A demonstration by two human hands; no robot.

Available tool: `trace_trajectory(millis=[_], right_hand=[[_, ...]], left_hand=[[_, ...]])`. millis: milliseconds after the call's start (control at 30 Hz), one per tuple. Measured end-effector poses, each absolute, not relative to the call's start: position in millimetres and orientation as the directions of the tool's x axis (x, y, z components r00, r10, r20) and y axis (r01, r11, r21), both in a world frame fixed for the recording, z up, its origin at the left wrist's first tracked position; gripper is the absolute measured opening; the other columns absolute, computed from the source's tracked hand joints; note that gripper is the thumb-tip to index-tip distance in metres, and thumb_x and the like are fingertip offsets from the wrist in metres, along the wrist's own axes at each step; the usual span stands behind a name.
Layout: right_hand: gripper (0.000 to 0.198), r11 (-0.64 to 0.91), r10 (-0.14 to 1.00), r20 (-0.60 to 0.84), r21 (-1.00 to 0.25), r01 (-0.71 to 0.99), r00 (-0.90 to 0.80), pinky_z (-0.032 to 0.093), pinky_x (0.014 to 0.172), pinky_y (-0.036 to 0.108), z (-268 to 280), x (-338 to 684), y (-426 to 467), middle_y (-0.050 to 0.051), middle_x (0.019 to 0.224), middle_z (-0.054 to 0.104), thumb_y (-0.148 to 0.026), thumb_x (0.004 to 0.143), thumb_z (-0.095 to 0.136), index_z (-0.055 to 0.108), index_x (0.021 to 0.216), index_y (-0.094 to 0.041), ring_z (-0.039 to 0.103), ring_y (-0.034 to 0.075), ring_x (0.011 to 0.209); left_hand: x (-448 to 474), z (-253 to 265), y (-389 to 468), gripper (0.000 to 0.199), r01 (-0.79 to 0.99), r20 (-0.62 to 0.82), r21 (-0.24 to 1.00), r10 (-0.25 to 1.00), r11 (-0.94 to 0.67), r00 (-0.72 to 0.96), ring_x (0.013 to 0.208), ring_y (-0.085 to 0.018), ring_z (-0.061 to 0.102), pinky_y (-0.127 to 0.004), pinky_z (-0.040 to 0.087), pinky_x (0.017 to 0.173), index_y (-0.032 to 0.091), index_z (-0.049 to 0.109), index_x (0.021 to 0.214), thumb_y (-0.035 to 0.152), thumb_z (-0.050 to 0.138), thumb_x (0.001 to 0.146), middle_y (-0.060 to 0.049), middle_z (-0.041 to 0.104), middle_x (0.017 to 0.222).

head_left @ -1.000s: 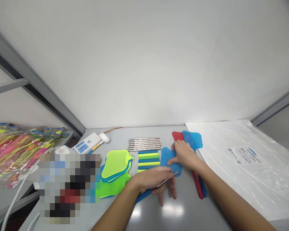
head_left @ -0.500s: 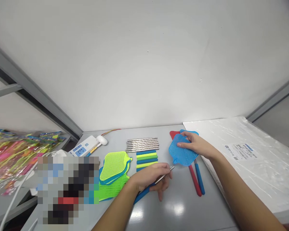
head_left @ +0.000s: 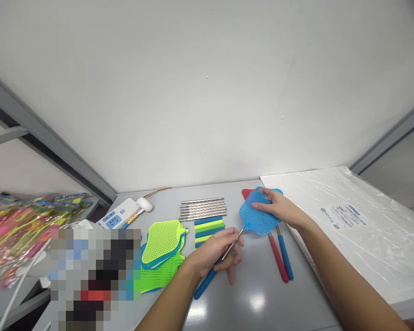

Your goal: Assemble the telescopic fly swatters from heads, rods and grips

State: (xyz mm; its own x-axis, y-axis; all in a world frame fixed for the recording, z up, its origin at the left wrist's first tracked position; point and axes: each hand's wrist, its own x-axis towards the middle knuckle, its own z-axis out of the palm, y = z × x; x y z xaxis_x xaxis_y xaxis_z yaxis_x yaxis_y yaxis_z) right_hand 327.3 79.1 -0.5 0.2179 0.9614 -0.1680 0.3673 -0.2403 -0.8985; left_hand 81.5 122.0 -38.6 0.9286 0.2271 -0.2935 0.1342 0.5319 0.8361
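My left hand (head_left: pixel 215 253) is closed on a thin metal rod (head_left: pixel 230 249) that has a blue grip (head_left: pixel 207 280) at its lower end. Between the thumb and fingers of my right hand (head_left: pixel 279 208) is a blue perforated fly swatter head (head_left: pixel 257 220). The rod's upper tip meets the neck of this head; how deep it sits cannot be seen. Behind and below my right hand lie fly swatters with a red handle (head_left: pixel 278 259) and a blue handle (head_left: pixel 285 257), partly covered by the held head.
Several metal rods (head_left: pixel 203 208) lie in a row above several blue and green grips (head_left: pixel 209 225). Green and blue swatter heads (head_left: pixel 163 241) are stacked at left, near a power strip (head_left: pixel 119 214). A plastic-wrapped white board (head_left: pixel 376 248) lies at right, bagged colourful items (head_left: pixel 20 230) far left.
My left hand has brought the rod's tip up to the neck of the blue swatter head; a gap showed there before. My right hand has hardly moved.
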Motion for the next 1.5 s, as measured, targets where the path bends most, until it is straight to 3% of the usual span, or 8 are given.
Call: trace_trajectory(millis=[567, 833, 1067, 1333, 1500], right_hand=[[0.048, -0.225, 0.967, -0.169, -0.917, 0.329, 0.191, 0.053, 0.071, 0.034, 2, 325, 78, 0.006, 0.099, 0.068, -0.050, 0.075, 0.070, 0.055, 0.110, -0.021, 0.066, 0.024, 0.087], [0.045, -0.237, 0.969, -0.208, -0.938, 0.254, 0.135, 0.054, 0.074, 0.034, 0, 325, 80, 0.006, 0.105, 0.068, -0.048, 0.077, 0.069, 0.054, 0.112, -0.023, 0.067, 0.024, 0.092], [0.041, -0.286, 0.958, -0.269, -0.929, 0.233, 0.100, 0.055, 0.071, 0.034, -3, 332, 79, 0.006, 0.098, 0.069, -0.049, 0.077, 0.070, 0.059, 0.104, -0.021, 0.068, 0.023, 0.087], [0.047, -0.234, 0.970, -0.211, -0.944, 0.231, 0.120, 0.055, 0.074, 0.036, -8, 329, 82, 0.007, 0.105, 0.070, -0.049, 0.076, 0.071, 0.057, 0.112, -0.022, 0.068, 0.025, 0.092], [0.046, -0.188, 0.980, -0.164, -0.950, 0.251, 0.113, 0.055, 0.073, 0.035, -4, 326, 81, 0.005, 0.101, 0.070, -0.048, 0.077, 0.069, 0.057, 0.112, -0.022, 0.067, 0.024, 0.091]], left_hand=[[80, -36, 118, 0.026, 0.150, -0.326, 0.830, 0.249, 0.538, 0.912, 0.028, -0.001, 0.022, -0.023, 0.047, 0.038, 0.018, 0.053, 0.097, 0.043, 0.044, 0.094, 0.006, 0.058, 0.061], [81, -31, 117, 0.032, 0.164, -0.348, 0.812, 0.239, 0.560, 0.907, 0.030, 0.000, 0.019, -0.020, 0.044, 0.036, 0.017, 0.058, 0.100, 0.047, 0.047, 0.093, 0.010, 0.042, 0.057], [81, -29, 115, 0.029, 0.195, -0.353, 0.820, 0.207, 0.538, 0.912, 0.032, 0.001, 0.024, -0.021, 0.048, 0.038, 0.019, 0.056, 0.104, 0.044, 0.050, 0.092, 0.007, 0.050, 0.069], [82, -34, 116, 0.025, 0.173, -0.326, 0.806, 0.182, 0.566, 0.927, 0.029, -0.001, 0.027, -0.023, 0.049, 0.037, 0.022, 0.051, 0.112, 0.036, 0.044, 0.092, 0.007, 0.055, 0.069], [82, -30, 115, 0.029, 0.165, -0.337, 0.826, 0.239, 0.539, 0.911, 0.029, 0.000, 0.026, -0.021, 0.047, 0.037, 0.022, 0.052, 0.115, 0.040, 0.046, 0.092, 0.007, 0.055, 0.069]])
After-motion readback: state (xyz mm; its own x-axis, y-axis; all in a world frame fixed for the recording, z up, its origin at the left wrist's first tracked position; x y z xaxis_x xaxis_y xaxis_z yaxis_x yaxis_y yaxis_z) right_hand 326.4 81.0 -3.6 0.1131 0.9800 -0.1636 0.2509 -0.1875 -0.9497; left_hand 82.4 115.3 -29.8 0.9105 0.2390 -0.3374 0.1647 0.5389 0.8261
